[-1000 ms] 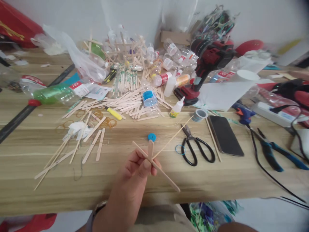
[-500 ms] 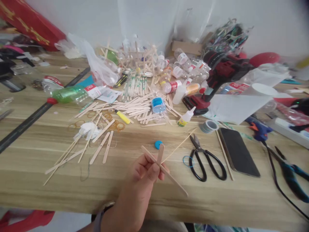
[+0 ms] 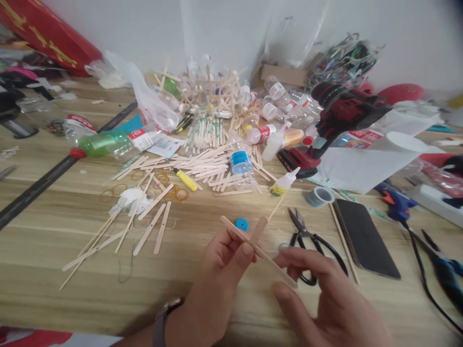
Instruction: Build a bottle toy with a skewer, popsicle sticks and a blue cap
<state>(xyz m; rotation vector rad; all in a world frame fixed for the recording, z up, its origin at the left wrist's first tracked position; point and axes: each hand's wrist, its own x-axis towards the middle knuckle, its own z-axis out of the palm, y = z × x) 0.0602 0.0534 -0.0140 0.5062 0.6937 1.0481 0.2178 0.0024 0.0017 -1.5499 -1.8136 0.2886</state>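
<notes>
The crossed sticks [image 3: 269, 261] are above the near part of the counter [image 3: 202, 212], a long flat one running from 10 o'clock down to 4, a shorter one pointing to 1, and a thin skewer [image 3: 277, 207] sticking out beyond it. The left hand [image 3: 220, 282] has its thumb and fingers clamped on the place where they meet. The right hand [image 3: 329, 301] comes in from 5 o'clock with thumb and fingers apart around the lower end of the long stick; whether they touch it, I cannot tell. From the crossing, a blue cap [image 3: 241, 224] lies near at 11 o'clock, and the black-handled scissors [image 3: 306, 233] lie at 3, partly hidden by the right hand. A small glue bottle [image 3: 284, 183] stands at 1 o'clock and a roll of tape [image 3: 313, 198] at 2. Farther out at 3 o'clock are a dark phone [image 3: 367, 238] and pliers [image 3: 439, 260]. At 10 o'clock a yellow-handled knife [image 3: 186, 180] lies beside a heap of loose sticks [image 3: 202, 164]. A red and black drill [image 3: 343, 113] stands at 1 o'clock, well apart from the hands.
</notes>
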